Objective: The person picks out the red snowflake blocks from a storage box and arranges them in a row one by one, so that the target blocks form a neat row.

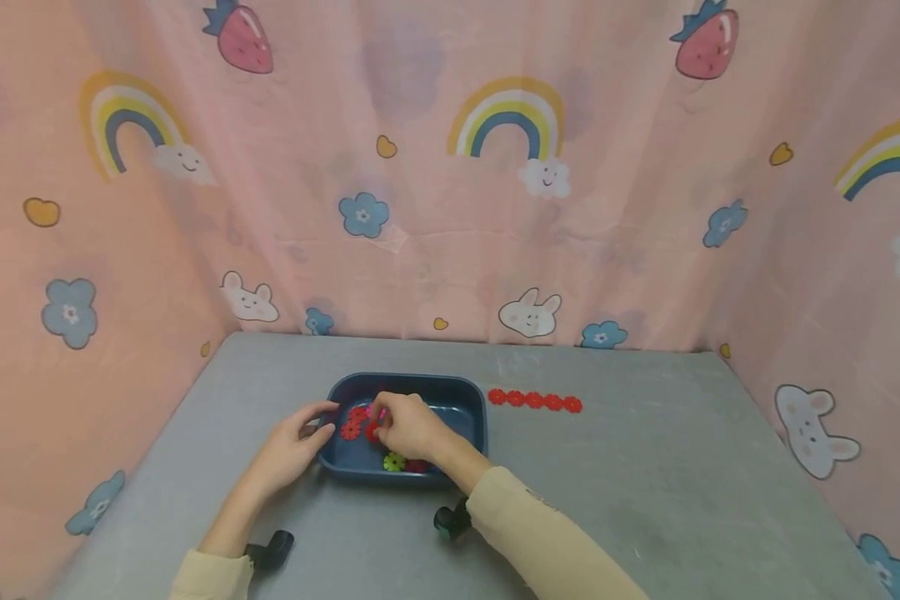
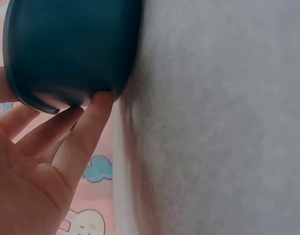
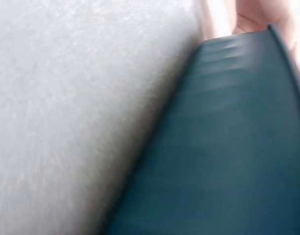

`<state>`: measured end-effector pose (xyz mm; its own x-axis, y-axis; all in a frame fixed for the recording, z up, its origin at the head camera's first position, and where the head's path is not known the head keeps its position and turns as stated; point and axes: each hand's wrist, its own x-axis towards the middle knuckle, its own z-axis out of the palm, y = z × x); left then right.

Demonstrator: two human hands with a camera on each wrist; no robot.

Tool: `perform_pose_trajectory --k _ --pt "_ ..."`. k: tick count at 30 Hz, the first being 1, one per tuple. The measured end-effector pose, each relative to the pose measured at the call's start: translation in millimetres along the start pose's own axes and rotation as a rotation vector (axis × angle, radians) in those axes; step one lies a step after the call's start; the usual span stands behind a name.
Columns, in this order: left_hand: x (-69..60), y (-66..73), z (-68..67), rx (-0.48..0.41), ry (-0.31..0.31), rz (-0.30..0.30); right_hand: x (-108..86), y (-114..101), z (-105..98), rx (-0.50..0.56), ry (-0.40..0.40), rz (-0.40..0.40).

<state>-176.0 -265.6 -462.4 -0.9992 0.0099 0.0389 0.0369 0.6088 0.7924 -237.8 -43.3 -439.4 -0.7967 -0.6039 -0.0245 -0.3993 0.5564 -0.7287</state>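
A dark blue tray (image 1: 442,475) holds several flower-shaped plastic pieces, among them red flower pieces (image 1: 351,429) and a yellow-green flower piece (image 1: 393,462). My left hand (image 1: 291,446) holds the tray at its left end; in the left wrist view, fingertips (image 2: 102,98) press its outer wall. Reaching over the near side, my right hand (image 1: 411,427) has thumb and fingers together inside the tray, pinching a red flower piece (image 1: 372,432) partly hidden by them. The right wrist view shows mostly the tray's outer wall (image 3: 228,142), blurred.
A row of several red flower pieces (image 1: 535,400) lies on the grey table (image 1: 645,467), right of the tray. A pink patterned curtain (image 1: 435,275) hangs behind and along both sides. Black camera mounts (image 1: 272,550) sit at both wrists.
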Motion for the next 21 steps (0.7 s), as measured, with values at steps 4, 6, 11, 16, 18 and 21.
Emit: perform_pose_trajectory --k 4,6,11,16,18,21 --pt "0.5 0.5 -0.8 0.014 -0.003 0.001 -7.8 -4.0 -10.2 0.030 0.013 -0.015" --pt "0.6 0.3 -1.1 0.015 -0.003 0.008 -11.9 -4.4 -15.3 0.036 0.021 -0.029" --pt "-0.4 -0.8 -1.6 0.011 0.001 0.024 -22.8 -4.0 -28.4 0.036 0.038 -0.042" --pt "-0.7 0.0 -1.5 0.013 -0.002 0.013 -34.2 -1.4 -44.0 0.007 0.062 -0.073" --pt "-0.9 0.2 -1.5 0.013 -0.004 0.005 -39.3 0.5 -50.2 -0.003 0.077 -0.097" --pt "-1.2 1.2 -1.5 0.015 -0.008 -0.002 -46.4 2.4 -59.3 -0.019 0.107 -0.108"
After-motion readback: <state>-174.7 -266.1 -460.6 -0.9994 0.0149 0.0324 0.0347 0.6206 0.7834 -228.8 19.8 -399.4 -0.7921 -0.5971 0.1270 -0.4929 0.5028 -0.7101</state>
